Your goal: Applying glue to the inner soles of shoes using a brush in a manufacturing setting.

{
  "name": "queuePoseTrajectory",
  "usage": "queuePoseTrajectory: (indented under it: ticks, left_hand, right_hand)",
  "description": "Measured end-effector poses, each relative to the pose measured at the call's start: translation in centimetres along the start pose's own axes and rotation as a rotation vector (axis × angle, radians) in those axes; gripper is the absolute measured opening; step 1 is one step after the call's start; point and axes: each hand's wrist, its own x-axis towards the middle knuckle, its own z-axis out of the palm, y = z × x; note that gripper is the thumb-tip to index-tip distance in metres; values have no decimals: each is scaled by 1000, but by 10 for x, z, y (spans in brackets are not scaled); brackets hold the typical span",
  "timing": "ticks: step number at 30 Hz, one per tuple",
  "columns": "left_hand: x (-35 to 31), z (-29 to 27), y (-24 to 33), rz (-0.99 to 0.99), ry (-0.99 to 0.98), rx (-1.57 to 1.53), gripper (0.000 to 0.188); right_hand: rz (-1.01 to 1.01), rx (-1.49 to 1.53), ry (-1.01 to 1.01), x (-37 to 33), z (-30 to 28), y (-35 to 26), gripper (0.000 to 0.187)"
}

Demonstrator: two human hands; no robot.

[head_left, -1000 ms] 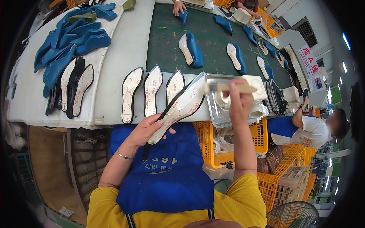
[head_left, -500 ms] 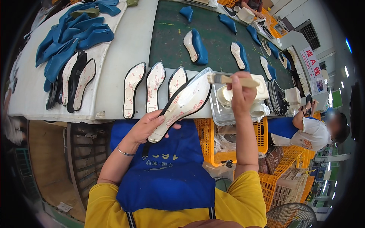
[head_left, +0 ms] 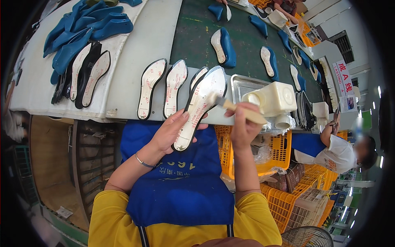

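The insole point(head_left: 200, 108) is held at the table's point(head_left: 124, 92) near edge, heel half clasped in the left hand point(head_left: 175, 129); towards four o'clock the right hand point(head_left: 245, 126) grips a brush point(head_left: 229, 106), bristles at its middle. I'd judge the toe half coated, heel left; three more insoles point(head_left: 175, 88) lie towards ten o'clock, coating unclear

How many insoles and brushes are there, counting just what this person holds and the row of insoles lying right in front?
Held insole: 1
Row insoles: 3, one partly hidden
Brush: 1
Total: 5
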Motion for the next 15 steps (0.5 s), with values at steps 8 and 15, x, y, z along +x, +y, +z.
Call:
queuePoseTrajectory:
  ticks: [8, 15]
  left_hand:
    - [0, 2, -1, -10, 37, -83, 45]
    - [-7, 5, -2, 28, 66, 155, 46]
  right_hand:
    - [41, -68, -101, -30, 7, 10, 10]
    - [-12, 14, -55, 6, 11, -3, 9]
